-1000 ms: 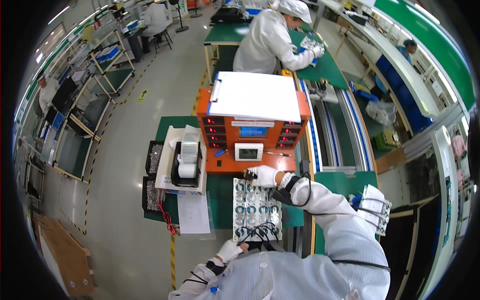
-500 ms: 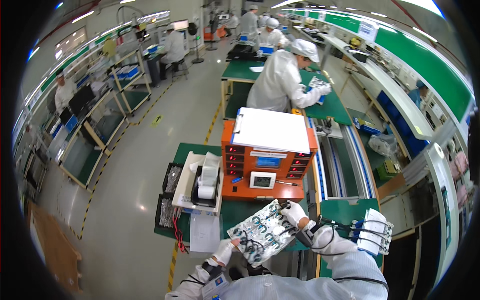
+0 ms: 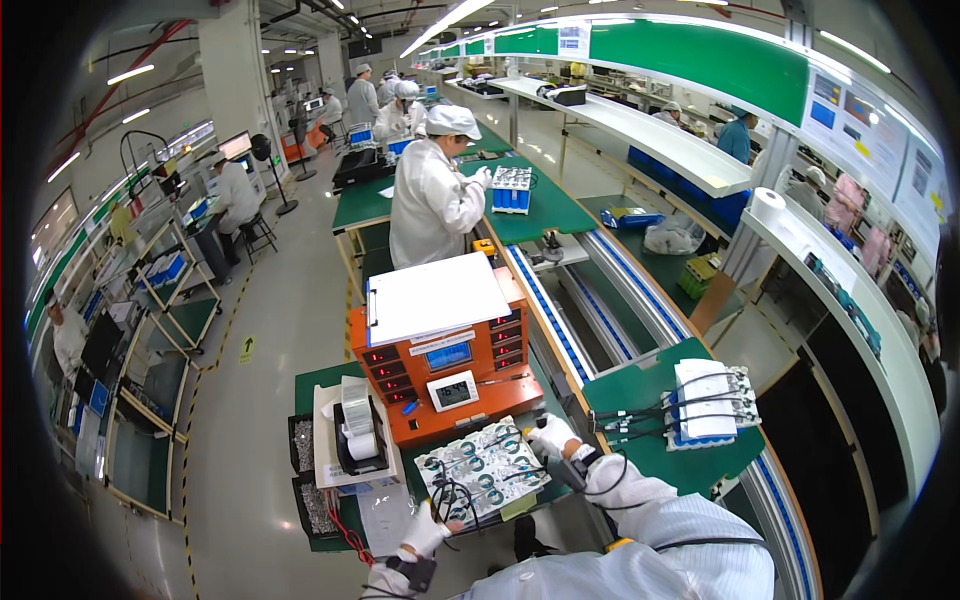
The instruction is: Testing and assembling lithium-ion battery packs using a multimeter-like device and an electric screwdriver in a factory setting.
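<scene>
A battery pack (image 3: 497, 462) with silvery metal strips, teal rings and black leads on its top lies nearly level in front of the orange instrument box (image 3: 440, 352). My left hand (image 3: 428, 530), in a white glove with bare fingertips, grips the pack's near left corner beside a loop of black wires. On the far right corner, my gloved right hand (image 3: 552, 437) is closed round the edge. The pack's underside is hidden. To the right, a second battery pack (image 3: 742, 395) with blue sides and white sheets on top rests on the green work surface (image 3: 640, 400), its black cables stretching left.
A clipboard (image 3: 438, 297) covers the instrument box, and a small display (image 3: 452, 391) stands on its ledge. Left of it are a label roll holder (image 3: 356, 425) and black parts bins (image 3: 315, 505). Conveyor rails (image 3: 560, 320) run away ahead. A co-worker (image 3: 435, 190) stands beyond.
My view has swung to the right. The pack between my hands has gone from tilted to nearly level. The co-worker's hands have drawn back from the blue pack on the far bench.
</scene>
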Action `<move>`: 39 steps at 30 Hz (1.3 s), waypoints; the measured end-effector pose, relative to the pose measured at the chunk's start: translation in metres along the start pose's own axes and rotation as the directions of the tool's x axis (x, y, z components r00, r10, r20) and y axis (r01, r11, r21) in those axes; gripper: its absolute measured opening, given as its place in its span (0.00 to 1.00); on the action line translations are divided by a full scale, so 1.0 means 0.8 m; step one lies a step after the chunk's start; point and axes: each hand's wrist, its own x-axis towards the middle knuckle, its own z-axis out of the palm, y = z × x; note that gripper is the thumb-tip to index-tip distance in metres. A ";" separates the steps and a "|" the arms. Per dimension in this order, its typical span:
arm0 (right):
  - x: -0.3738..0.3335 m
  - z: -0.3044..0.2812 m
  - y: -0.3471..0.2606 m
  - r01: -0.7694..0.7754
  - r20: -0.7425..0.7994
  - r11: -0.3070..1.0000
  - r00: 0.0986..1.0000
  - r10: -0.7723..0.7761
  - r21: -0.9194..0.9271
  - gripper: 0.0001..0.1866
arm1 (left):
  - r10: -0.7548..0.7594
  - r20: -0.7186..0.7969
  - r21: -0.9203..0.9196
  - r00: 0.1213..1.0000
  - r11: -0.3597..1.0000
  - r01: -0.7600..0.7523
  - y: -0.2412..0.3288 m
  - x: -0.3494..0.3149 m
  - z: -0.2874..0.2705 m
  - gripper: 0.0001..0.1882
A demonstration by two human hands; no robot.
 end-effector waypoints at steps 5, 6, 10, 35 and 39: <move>-0.021 -0.072 0.016 -0.194 -0.121 0.851 0.981 0.154 -0.488 0.32 | -0.173 -0.139 0.052 0.975 0.982 0.182 -0.016 -0.068 0.041 0.19; -0.035 -0.081 0.011 -0.142 -0.153 0.695 0.987 0.046 -0.704 0.33 | -0.176 -0.146 0.047 0.973 0.982 0.185 -0.007 -0.073 0.032 0.19; -0.098 -0.084 -0.027 -0.184 -0.340 0.674 0.934 -0.107 -0.715 0.27 | -0.260 -0.269 0.134 0.928 0.943 0.303 0.049 -0.100 -0.035 0.11; -0.168 0.020 0.059 -0.032 -0.138 0.961 0.988 0.072 0.273 0.15 | -0.119 -0.284 0.290 0.952 0.935 0.203 0.045 -0.115 0.005 0.12; -0.198 0.107 0.087 0.238 0.358 0.906 0.928 -0.105 -0.351 0.34 | -0.069 -0.328 0.262 0.942 0.952 0.160 0.024 -0.108 0.032 0.16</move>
